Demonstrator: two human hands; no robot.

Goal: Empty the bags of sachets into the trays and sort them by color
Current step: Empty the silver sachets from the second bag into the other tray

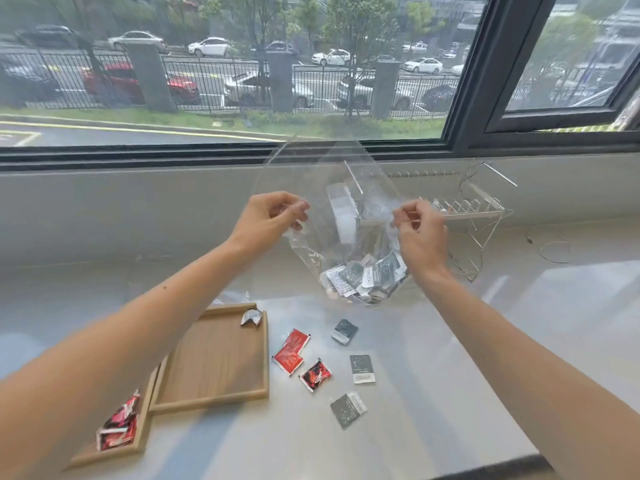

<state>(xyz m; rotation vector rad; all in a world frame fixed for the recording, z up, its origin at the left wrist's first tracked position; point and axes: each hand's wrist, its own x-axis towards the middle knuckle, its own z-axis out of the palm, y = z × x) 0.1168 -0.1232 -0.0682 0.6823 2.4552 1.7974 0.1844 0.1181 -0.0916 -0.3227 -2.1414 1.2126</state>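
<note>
Where the bag hangs: at the centre of the frame, I see a clear plastic bag [332, 202] held up above the pale counter [433, 427], with a clump of grey and white sachets [367, 278] at its bottom.
Left hand: my view shows the left hand [270, 216] pinching the bag's left edge.
Right hand: the right hand [419, 230] pinches the right edge, and the hands are held apart.
Loose sachets: below the bag lie two red foil sachets [291, 348], with three grey flat sachets [362, 368] to their right.
Large tray: the square wooden tray [214, 362] at lower centre-left holds one crumpled silver sachet [251, 318] in its upper right corner.
Small tray: a second wooden tray [142, 441] at lower left holds a pile of red sachets [117, 427].
Rack: a thin wire rack [467, 216] stands just right of the right hand.
</note>
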